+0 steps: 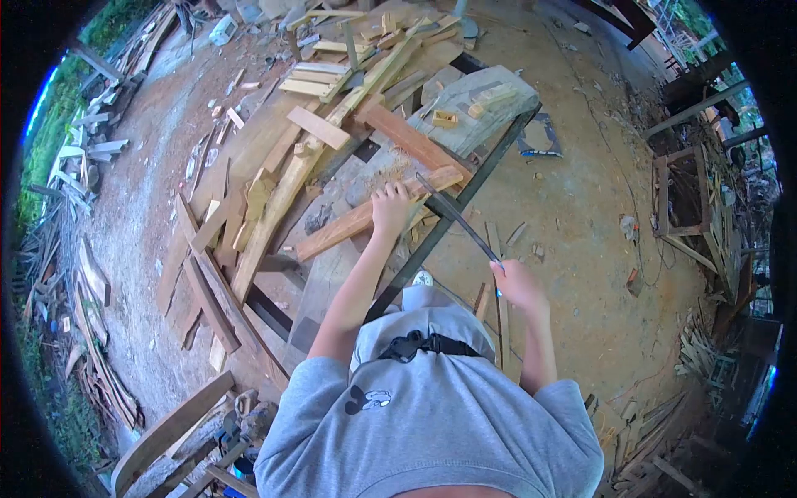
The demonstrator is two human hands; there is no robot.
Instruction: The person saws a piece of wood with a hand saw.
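A reddish-brown wooden beam (349, 222) lies at a slant across the workbench (320, 286). My left hand (390, 205) presses on top of it near its right part, fingers curled over the wood. In my right hand (520, 284), held lower and to the right, is the handle end of a long, thin, dark-bladed tool (465, 226). Its blade crosses the beam's right end, just right of my left hand. Whether the edge has teeth cannot be made out. Sawdust (397, 166) is scattered behind the beam.
A wider red plank (415, 137) lies behind the beam. Small wood blocks (445, 119) rest on the bench's far end. Long boards (278, 207) and offcuts are piled to the left. A dark metal rail (498, 153) edges the bench. A wooden frame (685, 195) stands far right.
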